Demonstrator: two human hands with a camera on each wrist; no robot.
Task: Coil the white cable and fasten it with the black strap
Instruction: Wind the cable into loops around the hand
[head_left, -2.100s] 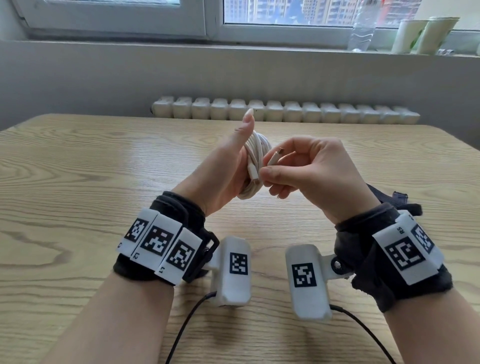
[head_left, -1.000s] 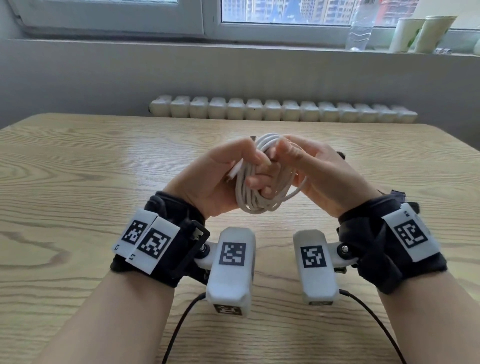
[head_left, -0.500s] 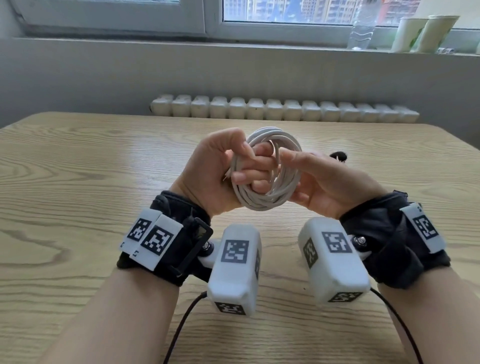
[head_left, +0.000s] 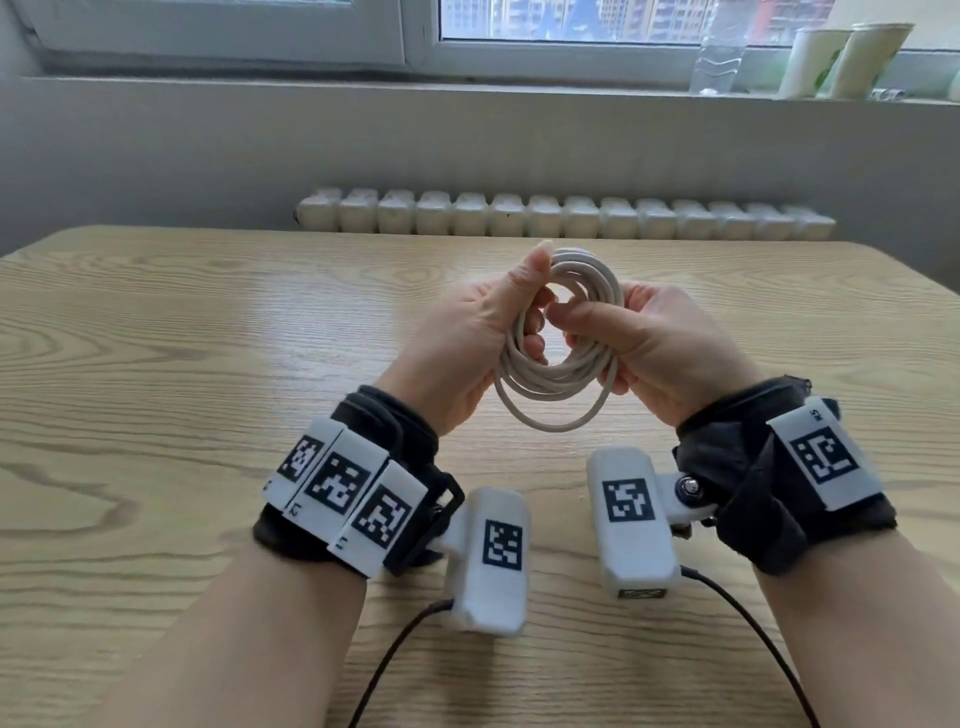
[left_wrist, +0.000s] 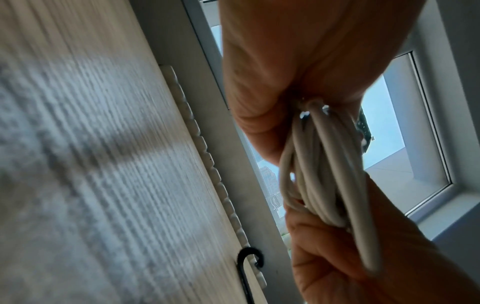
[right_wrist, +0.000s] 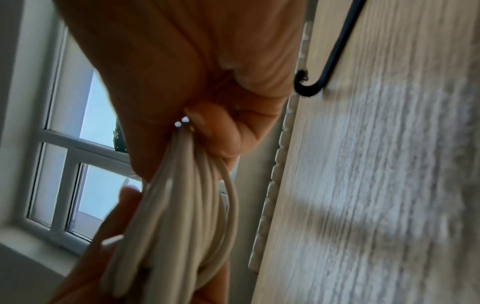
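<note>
The white cable is wound into a round coil of several loops, held upright above the wooden table. My left hand grips the coil's left side, thumb pointing up along it. My right hand grips the right side, thumb and fingers curled through the ring. The wrist views show the loops bunched together between both palms. The black strap lies on the table beyond the hands, its end curled into a hook. In the head view my right hand hides it.
A white radiator runs behind the table's far edge. On the windowsill stand a water bottle and paper cups. Black leads trail from the wrist cameras toward me.
The coil has opened into a wider, rounder ring facing me. My left thumb has straightened upward, and my right hand has closed round the coil's right side.
</note>
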